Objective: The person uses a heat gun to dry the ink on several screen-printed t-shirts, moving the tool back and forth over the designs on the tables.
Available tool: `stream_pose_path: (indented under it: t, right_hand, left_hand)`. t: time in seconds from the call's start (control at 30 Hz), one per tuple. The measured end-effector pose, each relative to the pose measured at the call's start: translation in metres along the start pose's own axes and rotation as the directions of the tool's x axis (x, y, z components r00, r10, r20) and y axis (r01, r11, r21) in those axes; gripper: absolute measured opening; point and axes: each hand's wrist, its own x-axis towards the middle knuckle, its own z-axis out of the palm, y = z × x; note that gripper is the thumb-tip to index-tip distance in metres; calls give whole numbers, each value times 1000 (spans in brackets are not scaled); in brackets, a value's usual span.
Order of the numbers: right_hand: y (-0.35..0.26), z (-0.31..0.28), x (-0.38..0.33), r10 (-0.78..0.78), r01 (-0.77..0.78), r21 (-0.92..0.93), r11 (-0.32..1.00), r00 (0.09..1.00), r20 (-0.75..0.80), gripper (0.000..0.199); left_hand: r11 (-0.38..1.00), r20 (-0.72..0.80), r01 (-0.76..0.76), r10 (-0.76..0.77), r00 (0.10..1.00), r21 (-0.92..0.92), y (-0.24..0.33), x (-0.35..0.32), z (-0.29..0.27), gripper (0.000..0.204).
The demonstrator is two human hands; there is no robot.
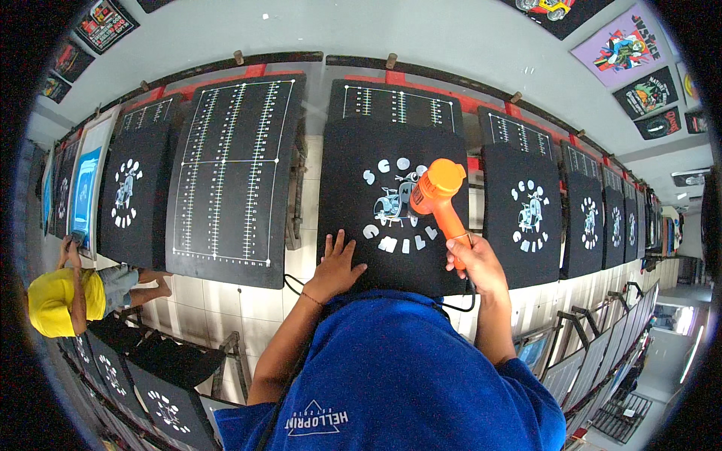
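Observation:
My right hand point(478, 264) is closed round the handle of an orange hair dryer point(442, 188). The dryer's head is over the print on a black T-shirt point(350, 161), hiding part of it. That print point(392, 203) shows a white and pale-blue scooter with letters arched above and below. Fingers spread, my left hand point(335, 267) rests on the shirt's near left edge and holds nothing. The shirt lies over a black printing board point(402, 101) with white ruled marks, whose far end sticks out beyond the cloth. A black cord hangs below the dryer's handle.
To the left is a bare ruled board point(233, 173); more boards with printed black shirts point(523, 214) run off to both sides. A person in a yellow shirt point(64, 301) handles a blue-and-white screen frame point(89, 180) at far left. Other racks stand behind me.

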Motion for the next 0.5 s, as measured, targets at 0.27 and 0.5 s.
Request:
stream_pose_path:
  t: [0.27, 0.5]
  right_hand:
    - [4, -1, -3, 11, -10, -10, 1000, 1000, 24, 21]
    - [3, -8, 3, -7, 9, 37, 999, 999, -41, 21]
  left_hand:
    - [1000, 5, -30, 30, 1000, -1, 4, -1, -6, 74]
    - [1000, 12, 2, -2, 1000, 16, 2, 1, -3, 71]
